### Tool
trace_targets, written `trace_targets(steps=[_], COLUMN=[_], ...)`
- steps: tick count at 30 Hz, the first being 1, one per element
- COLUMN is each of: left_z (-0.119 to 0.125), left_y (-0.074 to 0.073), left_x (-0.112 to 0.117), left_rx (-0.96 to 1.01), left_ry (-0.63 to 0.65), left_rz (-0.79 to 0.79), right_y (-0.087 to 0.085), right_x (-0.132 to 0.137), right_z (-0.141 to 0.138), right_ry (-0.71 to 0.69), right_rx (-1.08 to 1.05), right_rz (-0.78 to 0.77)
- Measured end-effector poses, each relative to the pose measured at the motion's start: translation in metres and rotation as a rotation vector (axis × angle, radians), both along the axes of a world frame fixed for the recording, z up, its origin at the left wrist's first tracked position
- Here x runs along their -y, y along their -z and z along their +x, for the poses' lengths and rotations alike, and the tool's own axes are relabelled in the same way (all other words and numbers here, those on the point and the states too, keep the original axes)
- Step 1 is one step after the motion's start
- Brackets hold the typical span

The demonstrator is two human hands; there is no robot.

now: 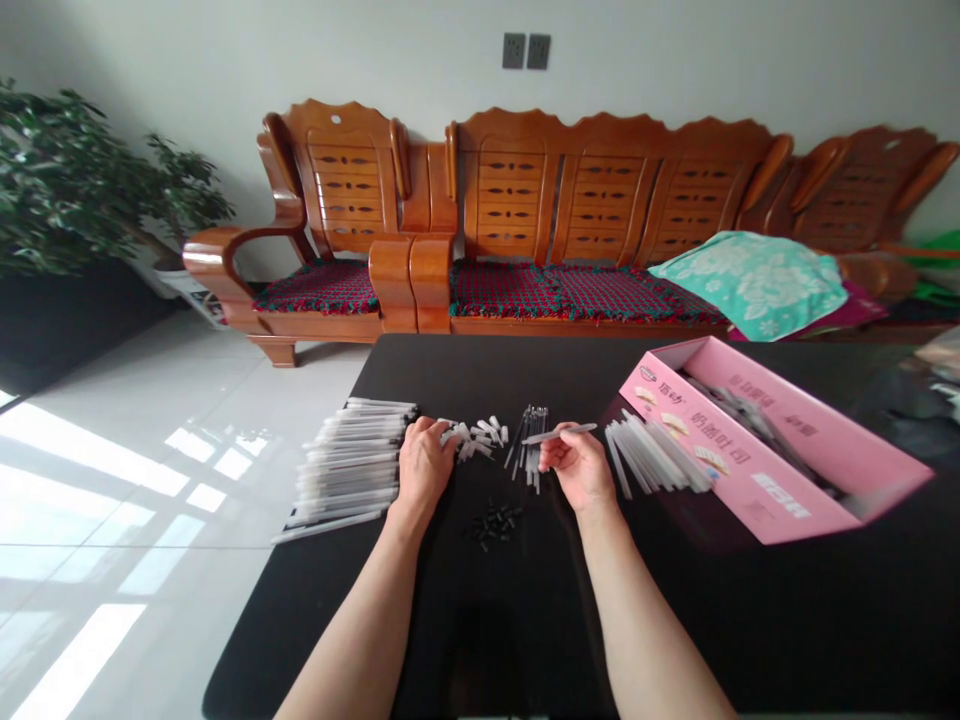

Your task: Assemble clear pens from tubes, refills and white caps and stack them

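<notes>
My right hand point(581, 468) pinches a slim, whitish pen barrel point(544, 436) between thumb and fingers, holding it nearly level above the table. Beneath it lies a bunch of dark-tipped pen refills point(534, 416). My left hand point(426, 465) rests at the edge of a pile of small white pen caps point(484, 434). Its fingers are bent and drawn together at the caps; what they grip is too small to make out. Left of that hand, a stack of pens point(349, 460) lies side by side. Small black plugs point(495, 522) are scattered between my forearms.
More frosted empty barrels point(656, 455) lie right of my right hand, against a pink cardboard box point(780, 450) with pens or parts inside. All stand on a black table point(510, 610). Beyond it is a wooden sofa point(600, 200) with a teal pillow point(757, 285).
</notes>
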State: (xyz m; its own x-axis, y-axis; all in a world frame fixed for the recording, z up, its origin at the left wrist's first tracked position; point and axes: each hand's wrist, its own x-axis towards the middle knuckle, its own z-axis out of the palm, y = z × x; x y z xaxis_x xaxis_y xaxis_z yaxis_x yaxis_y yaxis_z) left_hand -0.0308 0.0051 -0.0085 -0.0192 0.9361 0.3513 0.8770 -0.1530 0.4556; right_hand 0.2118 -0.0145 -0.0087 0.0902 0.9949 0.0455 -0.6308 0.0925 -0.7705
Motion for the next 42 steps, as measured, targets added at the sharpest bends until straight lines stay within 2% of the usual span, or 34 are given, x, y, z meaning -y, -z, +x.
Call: trace_targets(steps=[6, 12, 14, 16, 20, 23, 27, 38, 40, 42], left_z=[0.005, 0.008, 0.008, 0.008, 0.02, 0.033, 0.044, 0.046, 0.044, 0.04], left_y=[0.001, -0.009, -0.013, -0.016, -0.016, -0.012, -0.009, -0.009, -0.009, -0.008], left_x=[-0.002, 0.003, 0.004, 0.004, 0.007, 0.011, 0.014, 0.014, 0.013, 0.012], left_rx=[0.032, 0.253, 0.411, 0.672, 1.263, 1.446, 1.5, 1.486, 1.447, 1.312], left_ry=[0.004, -0.025, -0.035, -0.003, 0.18, 0.248, 0.27, 0.264, 0.253, 0.233], left_rz=[-0.009, -0.046, -0.049, -0.044, -0.167, -0.279, -0.334, -0.329, -0.314, -0.282], right_y=[0.0, -0.002, -0.003, -0.004, -0.005, -0.005, -0.005, -0.005, -0.006, -0.007], right_x=[-0.001, 0.0, 0.001, 0.003, 0.005, 0.005, 0.003, 0.002, 0.002, 0.003], right_z=[-0.002, -0.004, -0.006, -0.009, -0.017, -0.02, -0.02, -0.022, -0.021, -0.021], right_ry=[-0.014, -0.016, -0.011, -0.001, -0.004, -0.002, 0.028, 0.036, 0.04, 0.042], right_rx=[0.035, 0.04, 0.037, 0.033, 0.029, 0.024, 0.018, 0.049, 0.048, 0.053], right_rz=[-0.007, -0.015, -0.015, -0.013, -0.021, -0.028, -0.019, -0.018, -0.019, -0.018])
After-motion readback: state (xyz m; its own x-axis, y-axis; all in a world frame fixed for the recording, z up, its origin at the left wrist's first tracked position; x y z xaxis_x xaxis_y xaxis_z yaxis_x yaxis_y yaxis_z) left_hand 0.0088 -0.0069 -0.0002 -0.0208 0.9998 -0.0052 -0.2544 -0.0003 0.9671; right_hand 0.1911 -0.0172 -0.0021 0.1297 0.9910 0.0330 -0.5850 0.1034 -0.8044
